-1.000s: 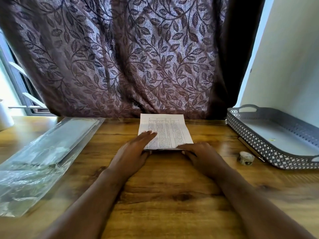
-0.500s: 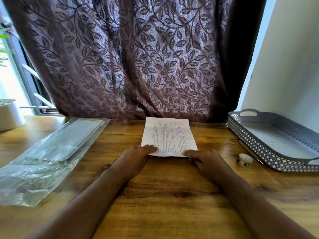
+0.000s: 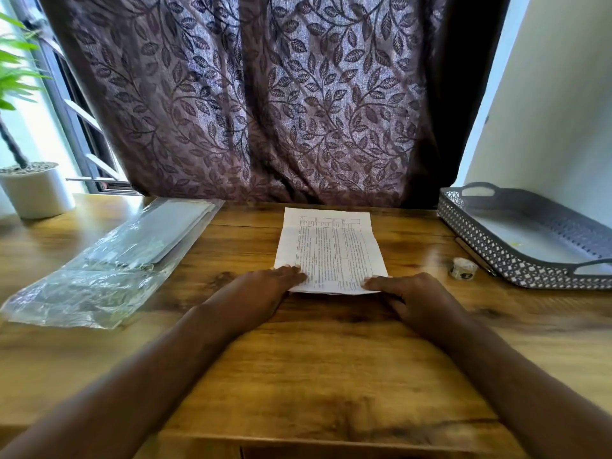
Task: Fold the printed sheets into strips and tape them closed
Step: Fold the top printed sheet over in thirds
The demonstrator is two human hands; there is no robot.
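Observation:
A printed sheet (image 3: 331,246) with a table of small text lies flat on the wooden table (image 3: 331,376), its far edge near the curtain. My left hand (image 3: 265,293) rests on the sheet's near left corner with fingers fairly straight. My right hand (image 3: 410,296) presses the near right corner, fingers stretched along the near edge. The near edge looks slightly doubled under my fingers. A small roll of tape (image 3: 463,268) stands on the table to the right of the sheet, apart from both hands.
A clear plastic sleeve (image 3: 109,263) with more sheets lies at the left. A grey perforated tray (image 3: 530,236) sits at the right, a thin stick beside it. A white plant pot (image 3: 36,190) stands far left. A leaf-patterned curtain (image 3: 258,94) hangs behind.
My left hand slid back from the middle of the sheet to its near left corner. Both hands now sit on the near edge. The view tilted up slightly.

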